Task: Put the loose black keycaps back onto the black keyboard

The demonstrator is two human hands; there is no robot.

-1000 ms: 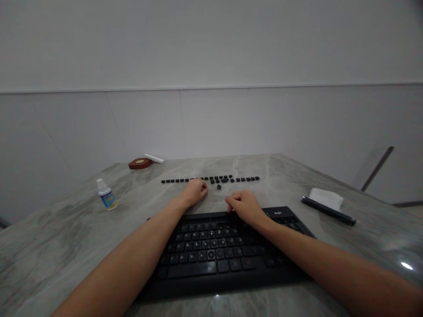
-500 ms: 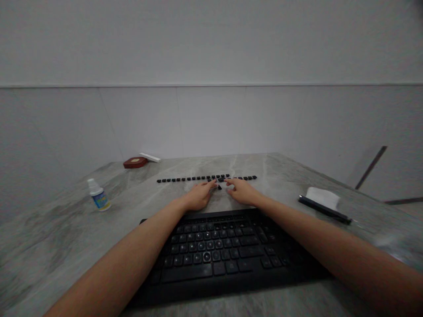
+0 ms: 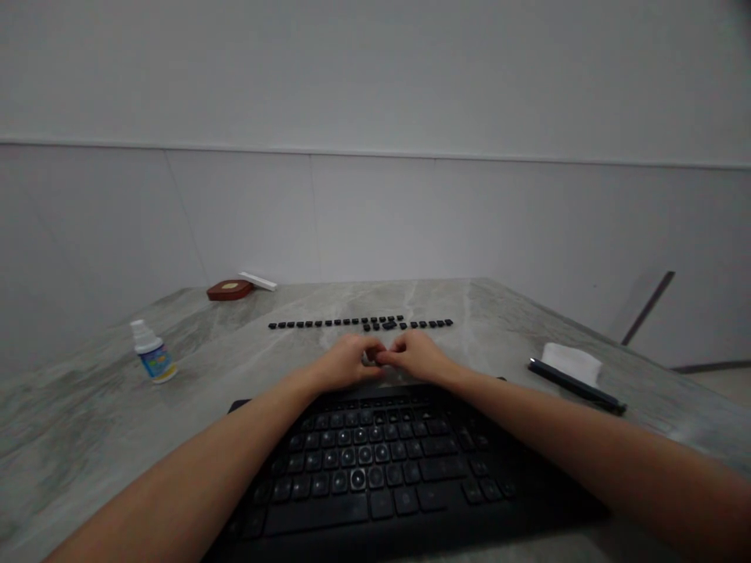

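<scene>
Near the left edge of the gray table (image 3: 88, 438) stands a spray bottle (image 3: 155, 360). A red-brown case (image 3: 228, 291) lies by the far left corner, with a white bar (image 3: 259, 281) next to it. Little black keycaps (image 3: 310, 324) sit in lines toward the far edge. The left hand (image 3: 345, 363) bends its fingers close to the right hand's, just past the top of the black keyboard (image 3: 357, 477), which lies toward the near edge. The right hand (image 3: 419, 358) is bent too; whether either one pinches anything cannot be told. Toward the right edge, a dark pen-shaped thing (image 3: 578, 386) lies by a white cloth (image 3: 571, 363).
</scene>
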